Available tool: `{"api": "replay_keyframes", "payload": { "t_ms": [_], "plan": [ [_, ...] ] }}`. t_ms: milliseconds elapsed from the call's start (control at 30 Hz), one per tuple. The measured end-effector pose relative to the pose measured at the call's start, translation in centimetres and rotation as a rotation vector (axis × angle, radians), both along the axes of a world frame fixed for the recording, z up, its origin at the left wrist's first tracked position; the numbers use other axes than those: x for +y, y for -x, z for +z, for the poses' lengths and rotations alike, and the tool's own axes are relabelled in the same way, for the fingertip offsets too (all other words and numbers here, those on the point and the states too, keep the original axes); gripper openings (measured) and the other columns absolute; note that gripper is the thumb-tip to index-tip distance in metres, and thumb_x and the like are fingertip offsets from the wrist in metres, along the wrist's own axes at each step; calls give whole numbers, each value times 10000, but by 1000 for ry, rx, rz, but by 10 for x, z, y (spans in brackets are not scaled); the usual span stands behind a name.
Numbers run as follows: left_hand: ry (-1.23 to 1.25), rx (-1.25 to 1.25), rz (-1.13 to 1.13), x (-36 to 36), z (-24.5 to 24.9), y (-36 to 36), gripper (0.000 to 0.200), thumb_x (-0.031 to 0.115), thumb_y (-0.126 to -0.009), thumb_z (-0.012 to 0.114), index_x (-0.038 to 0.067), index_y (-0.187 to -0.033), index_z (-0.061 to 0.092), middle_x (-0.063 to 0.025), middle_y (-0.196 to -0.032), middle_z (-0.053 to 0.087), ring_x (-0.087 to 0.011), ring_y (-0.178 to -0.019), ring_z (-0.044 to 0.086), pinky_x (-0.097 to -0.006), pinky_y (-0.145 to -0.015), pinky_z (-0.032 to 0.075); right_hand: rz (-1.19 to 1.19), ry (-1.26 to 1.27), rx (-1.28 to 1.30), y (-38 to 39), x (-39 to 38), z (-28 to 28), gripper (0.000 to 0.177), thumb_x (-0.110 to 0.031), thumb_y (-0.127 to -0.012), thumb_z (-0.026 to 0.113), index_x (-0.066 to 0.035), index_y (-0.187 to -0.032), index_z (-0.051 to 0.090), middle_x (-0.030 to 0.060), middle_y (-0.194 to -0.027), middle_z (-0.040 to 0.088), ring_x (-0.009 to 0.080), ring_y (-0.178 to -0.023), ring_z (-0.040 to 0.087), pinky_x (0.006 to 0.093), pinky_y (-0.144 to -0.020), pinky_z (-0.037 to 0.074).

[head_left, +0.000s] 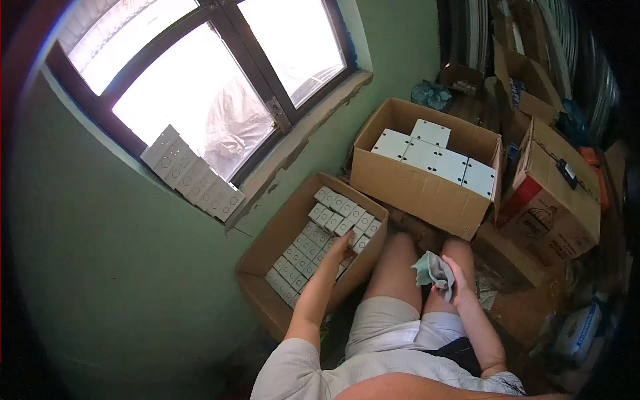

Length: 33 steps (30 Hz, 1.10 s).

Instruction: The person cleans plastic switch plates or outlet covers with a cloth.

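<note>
My left hand (pixel 341 247) reaches into a cardboard box (pixel 257 263) at the centre left, its fingers closed on one of the small white boxes (pixel 357 239) near the right side. Rows of similar small white boxes (pixel 310 243) with round marks fill much of that carton, stacked higher at the back. Above my right thigh, my right hand (pixel 457 280) is closed around a crumpled grey and pale green cloth (pixel 437 272).
Another carton (pixel 420 183) with larger white boxes (pixel 421 153) stands behind my knees. More white boxes (pixel 193 175) lean in a row on the windowsill. A closed carton (pixel 553 200) and a blue-white package (pixel 579 330) are at the right.
</note>
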<state>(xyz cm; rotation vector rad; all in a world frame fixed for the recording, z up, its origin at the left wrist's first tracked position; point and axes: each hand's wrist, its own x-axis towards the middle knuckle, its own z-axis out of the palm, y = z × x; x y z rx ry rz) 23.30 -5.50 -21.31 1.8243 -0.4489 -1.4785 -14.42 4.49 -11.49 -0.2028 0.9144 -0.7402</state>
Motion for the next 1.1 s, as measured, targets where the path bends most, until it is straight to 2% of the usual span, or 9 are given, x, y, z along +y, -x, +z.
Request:
{"api": "replay_keyframes", "payload": {
  "t_ms": [167,233,333,400,467,567,733,1000,1100],
  "plan": [
    [-4,154,80,-10,-44,-8,675,465,-872,688,-18,-1302,496,-222,-1281,516,-349,-1005,621,-499,-775,540,-16,-14,7,5,-1,-13,355,-487,-928,588,-159,-1002,702,12,-816,704,161,-616,646,355,-523,578],
    [69,243,-71,2,-10,4,925,606,-922,577,27,-1550,223,-243,-1600,195,-388,-1462,255,-522,-1171,260,25,21,-21,4,0,-16,355,-482,-932,583,-160,-1032,692,12,-847,704,156,-674,657,366,-536,579],
    [58,244,-85,12,16,16,955,665,-940,478,23,-1567,148,-234,-1620,126,-395,-1483,195,-534,-1182,238,15,-23,28,-1,5,-3,358,-476,-935,580,-156,-1057,683,13,-872,704,157,-701,661,365,-540,583],
    [47,160,-170,22,41,18,920,672,-961,403,6,-1557,184,-248,-1601,195,-431,-1454,256,-536,-1181,239,-3,-51,62,-4,5,5,360,-473,-937,579,-153,-1069,680,14,-883,704,158,-713,663,364,-543,587],
    [-132,-281,-249,13,1,-3,687,616,-928,536,86,-1365,561,-157,-1173,661,-361,-1082,636,-510,-880,521,-33,-37,52,-7,4,7,372,-482,-928,590,-128,-970,697,36,-780,682,196,-596,646,358,-487,577],
    [-14,-704,-471,28,-24,-28,637,589,-935,544,67,-1290,632,-132,-1113,677,-321,-1054,648,-509,-796,541,30,-18,21,-4,6,-3,366,-466,-948,565,-145,-1083,679,30,-911,708,171,-759,672,372,-600,596],
    [138,-364,-279,50,-4,-46,702,616,-925,528,18,-1278,621,-205,-1118,683,-325,-1101,645,-461,-899,501,75,22,-32,-7,9,5,382,-461,-951,577,-125,-1105,677,60,-985,715,209,-861,682,418,-708,599],
    [140,-947,-823,29,-1,-23,929,771,-769,605,-34,-1233,605,-247,-1147,672,-387,-1130,625,-446,-939,487,100,37,79,-10,8,-33,350,-392,-975,578,-80,-1109,666,62,-969,712,206,-818,676,374,-712,587],
    [50,-872,-856,32,15,-27,881,687,-749,703,-19,-1262,576,-218,-1045,704,-302,-919,708,-395,-744,551,82,9,53,-3,11,-31,317,-343,-982,567,-68,-1114,652,80,-957,710,204,-765,670,369,-691,587]
  ]
}}
